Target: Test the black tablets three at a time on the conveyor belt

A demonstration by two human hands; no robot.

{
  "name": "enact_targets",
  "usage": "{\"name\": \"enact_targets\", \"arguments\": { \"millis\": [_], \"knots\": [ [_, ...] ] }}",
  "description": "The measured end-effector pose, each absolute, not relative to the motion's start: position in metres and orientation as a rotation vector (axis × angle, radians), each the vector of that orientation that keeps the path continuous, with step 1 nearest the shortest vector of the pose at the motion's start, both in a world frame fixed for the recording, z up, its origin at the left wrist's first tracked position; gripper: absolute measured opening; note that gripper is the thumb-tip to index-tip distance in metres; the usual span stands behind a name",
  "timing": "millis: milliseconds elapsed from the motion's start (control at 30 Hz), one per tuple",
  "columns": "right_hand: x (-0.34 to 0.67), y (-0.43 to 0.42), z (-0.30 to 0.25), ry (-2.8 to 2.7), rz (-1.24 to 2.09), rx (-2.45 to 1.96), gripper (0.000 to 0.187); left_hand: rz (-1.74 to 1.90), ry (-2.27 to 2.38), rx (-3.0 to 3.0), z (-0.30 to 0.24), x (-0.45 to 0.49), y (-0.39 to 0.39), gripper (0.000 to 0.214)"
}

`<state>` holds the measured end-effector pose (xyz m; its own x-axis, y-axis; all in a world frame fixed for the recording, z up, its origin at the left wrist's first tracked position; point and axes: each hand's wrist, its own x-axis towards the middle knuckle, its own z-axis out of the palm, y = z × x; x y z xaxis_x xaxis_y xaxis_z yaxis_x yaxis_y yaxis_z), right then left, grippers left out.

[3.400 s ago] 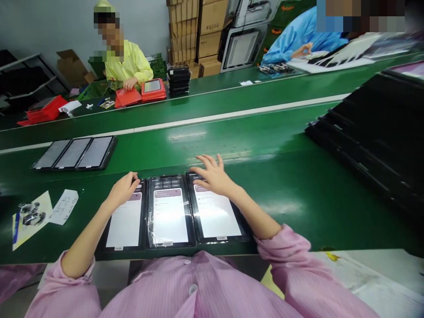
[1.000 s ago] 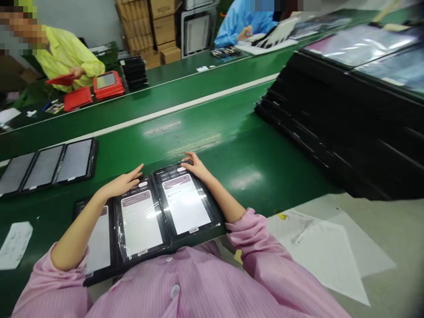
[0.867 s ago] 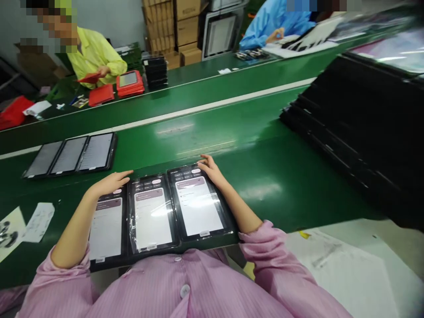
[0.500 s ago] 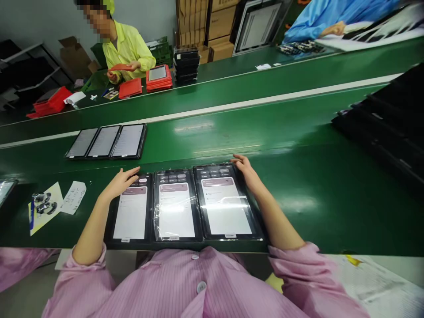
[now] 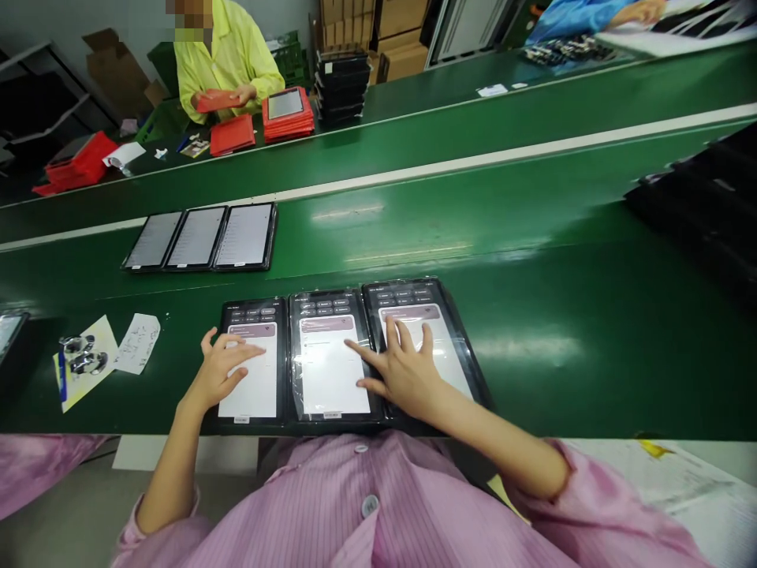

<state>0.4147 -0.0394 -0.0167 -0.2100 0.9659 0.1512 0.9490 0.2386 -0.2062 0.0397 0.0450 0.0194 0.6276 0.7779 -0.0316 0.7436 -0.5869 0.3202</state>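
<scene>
Three black tablets with lit screens lie side by side on the green bench in front of me. Over the left tablet (image 5: pixel 248 386), my left hand (image 5: pixel 221 367) is open, its index finger stretched across the screen. My right hand (image 5: pixel 408 367) is open with fingers spread. It reaches over the right tablet (image 5: pixel 453 347), covering part of its screen, while its index finger points onto the middle tablet (image 5: pixel 331 379). Whether the fingertips touch the glass I cannot tell. Clear plastic film shows on the middle tablet.
Farther back lie three more lit tablets (image 5: pixel 198 237) in a row. To the left are a yellow-white leaflet (image 5: pixel 98 359) and a handwritten paper slip (image 5: pixel 139 343). Dark stacked items (image 5: pixel 703 205) stand at right. Across the bench, a person in yellow (image 5: pixel 228 63) handles red sleeves, beside a black stack (image 5: pixel 340 87).
My right hand has moved left from the right tablet's upper edge onto the screens. My left hand has come down from the left tablet's top to its middle. The view has shifted slightly.
</scene>
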Motion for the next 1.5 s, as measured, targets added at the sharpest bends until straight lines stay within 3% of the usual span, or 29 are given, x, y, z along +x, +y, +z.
{"name": "enact_targets", "arguments": {
  "millis": [167, 333, 700, 800, 967, 1300, 1500],
  "knots": [
    [0.427, 0.014, 0.005, -2.035, 0.128, -1.890, 0.069, 0.363, 1.581, 2.587, 0.034, 0.067, 0.048, 0.058],
    [0.443, -0.024, 0.012, -2.073, 0.076, -1.878, 0.062, 0.533, 1.576, 2.538, 0.028, 0.065, 0.006, 0.044],
    [0.418, -0.060, -0.006, -2.219, 0.046, -1.823, 0.051, 0.479, 1.733, 2.566, 0.016, 0.086, -0.019, 0.041],
    [0.439, -0.066, -0.006, -2.084, 0.004, -1.909, 0.051, 0.551, 1.852, 2.530, 0.020, 0.086, -0.014, 0.044],
    [0.491, -0.083, -0.012, -1.804, -0.063, -2.105, 0.039, 0.370, 1.796, 2.517, 0.019, 0.096, 0.000, 0.047],
    [0.548, -0.057, -0.041, -1.307, 0.369, -1.826, 0.045, -0.039, 1.646, 2.469, 0.027, 0.138, 0.030, 0.065],
    [0.558, -0.019, -0.065, -1.042, 0.585, -1.720, 0.039, -0.027, 1.695, 2.380, 0.027, 0.143, 0.039, 0.069]
  ]
}}
